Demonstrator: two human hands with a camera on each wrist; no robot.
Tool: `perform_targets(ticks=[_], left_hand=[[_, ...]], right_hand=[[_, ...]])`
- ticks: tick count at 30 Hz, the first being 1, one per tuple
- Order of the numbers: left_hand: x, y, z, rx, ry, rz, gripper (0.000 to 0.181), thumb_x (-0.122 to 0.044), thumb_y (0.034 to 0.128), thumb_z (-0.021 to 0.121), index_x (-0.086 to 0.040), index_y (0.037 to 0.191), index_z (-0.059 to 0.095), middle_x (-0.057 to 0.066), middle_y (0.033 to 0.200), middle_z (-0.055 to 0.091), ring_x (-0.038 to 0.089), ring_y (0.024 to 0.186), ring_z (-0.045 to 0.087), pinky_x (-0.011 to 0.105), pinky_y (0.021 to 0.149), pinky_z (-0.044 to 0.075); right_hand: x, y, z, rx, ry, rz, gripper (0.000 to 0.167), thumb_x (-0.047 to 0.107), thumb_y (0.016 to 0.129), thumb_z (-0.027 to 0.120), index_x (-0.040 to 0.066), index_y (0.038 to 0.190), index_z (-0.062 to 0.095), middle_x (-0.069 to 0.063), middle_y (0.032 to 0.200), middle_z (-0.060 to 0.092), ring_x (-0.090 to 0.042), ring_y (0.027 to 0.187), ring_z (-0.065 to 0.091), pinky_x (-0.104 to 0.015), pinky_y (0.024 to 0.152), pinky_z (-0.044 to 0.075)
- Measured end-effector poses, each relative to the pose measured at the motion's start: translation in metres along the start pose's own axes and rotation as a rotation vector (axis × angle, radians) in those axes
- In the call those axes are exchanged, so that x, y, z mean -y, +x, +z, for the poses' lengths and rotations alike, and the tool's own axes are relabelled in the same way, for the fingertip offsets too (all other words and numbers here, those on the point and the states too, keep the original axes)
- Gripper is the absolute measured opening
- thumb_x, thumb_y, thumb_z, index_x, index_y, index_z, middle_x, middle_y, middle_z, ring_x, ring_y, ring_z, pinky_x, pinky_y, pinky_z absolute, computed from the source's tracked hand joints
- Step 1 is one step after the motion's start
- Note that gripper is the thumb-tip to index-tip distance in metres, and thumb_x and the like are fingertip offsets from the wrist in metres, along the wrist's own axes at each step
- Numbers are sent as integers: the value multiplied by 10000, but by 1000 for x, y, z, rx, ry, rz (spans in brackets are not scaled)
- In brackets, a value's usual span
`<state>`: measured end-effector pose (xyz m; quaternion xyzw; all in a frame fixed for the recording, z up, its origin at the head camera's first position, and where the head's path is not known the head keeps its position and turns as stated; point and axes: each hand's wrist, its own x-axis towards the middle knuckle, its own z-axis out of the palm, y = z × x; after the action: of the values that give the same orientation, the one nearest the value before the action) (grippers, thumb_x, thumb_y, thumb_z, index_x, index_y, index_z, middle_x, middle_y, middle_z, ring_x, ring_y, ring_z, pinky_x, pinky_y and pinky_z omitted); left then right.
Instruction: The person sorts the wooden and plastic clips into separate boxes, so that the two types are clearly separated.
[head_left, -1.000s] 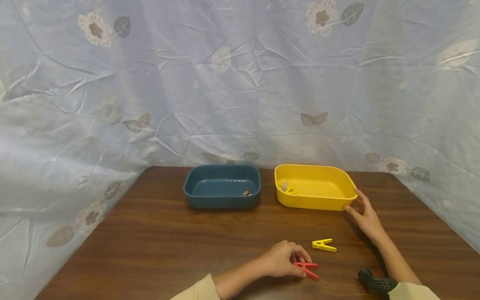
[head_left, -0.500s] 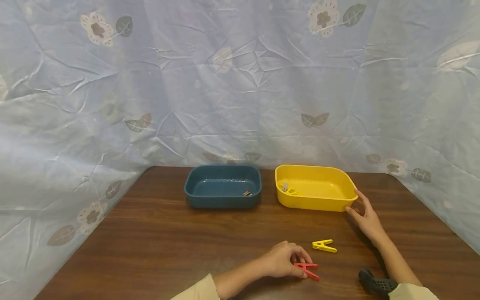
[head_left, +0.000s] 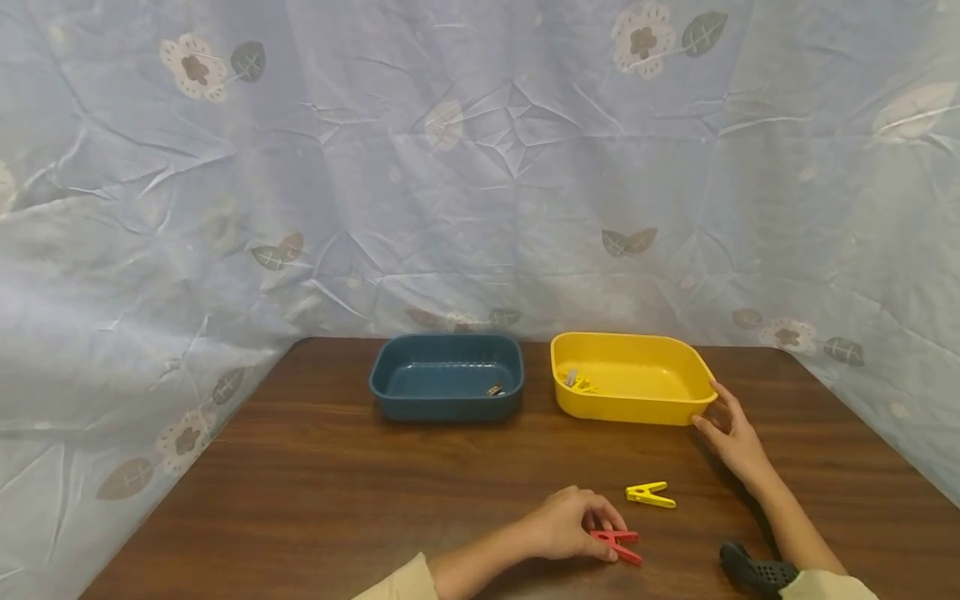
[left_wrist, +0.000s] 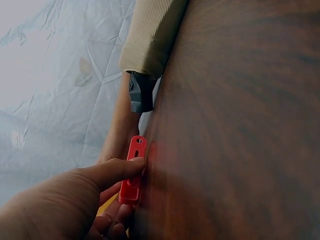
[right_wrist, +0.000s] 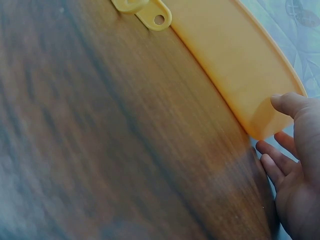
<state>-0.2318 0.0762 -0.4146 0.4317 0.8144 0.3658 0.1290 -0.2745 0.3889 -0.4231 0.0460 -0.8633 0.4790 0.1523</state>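
Observation:
My left hand (head_left: 561,523) pinches a red plastic clothespin (head_left: 621,546) low over the brown table. In the left wrist view, the thumb presses on one face of the red clothespin (left_wrist: 132,172), with the fingers on its other side. A yellow clothespin (head_left: 650,495) lies on the table just beyond it. At the right, my right hand (head_left: 735,437) touches the near right corner of a yellow bin (head_left: 630,408). The right wrist view has the thumb at the bin's wall (right_wrist: 235,65) and loosely extended fingers around the corner. Inside the yellow bin, a small grey piece and yellow clothespins (head_left: 579,384) lie at its left end.
A dark blue bin (head_left: 446,408) stands left of the yellow one, with a small brownish item (head_left: 495,389) inside. Below the right forearm is a black perforated object (head_left: 757,573). A flowered curtain (head_left: 480,208) hangs behind the table (head_left: 300,467).

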Motion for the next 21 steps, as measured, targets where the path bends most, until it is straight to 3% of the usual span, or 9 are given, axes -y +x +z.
perform_targets(ticks=[8, 14, 21], left_hand=[[0, 1, -1, 12, -79, 11, 247, -112, 738, 776, -102, 968, 688, -173, 750, 570, -65, 637, 474, 129, 582, 403], [-1, 2, -8, 15, -206, -39, 245, -73, 745, 765, -75, 971, 672, -146, 753, 568, -22, 639, 493, 156, 571, 425], [-2, 6, -21, -31, -156, -33, 245, -97, 751, 764, -89, 978, 669, -149, 770, 566, -17, 654, 483, 157, 581, 417]], right_hand=[[-2, 1, 0, -4, 10, 3, 706, 187, 952, 522, 54, 1464, 54, -407, 1331, 229, -556, 1114, 364, -87, 683, 374], [1, -1, 0, -2, 4, 2, 710, 211, 953, 520, 75, 1469, 51, -397, 1338, 230, -551, 1123, 365, -102, 694, 381], [0, 0, 0, 2, 7, -8, 708, 198, 952, 523, 65, 1466, 54, -398, 1335, 228, -560, 1127, 353, -101, 699, 382]])
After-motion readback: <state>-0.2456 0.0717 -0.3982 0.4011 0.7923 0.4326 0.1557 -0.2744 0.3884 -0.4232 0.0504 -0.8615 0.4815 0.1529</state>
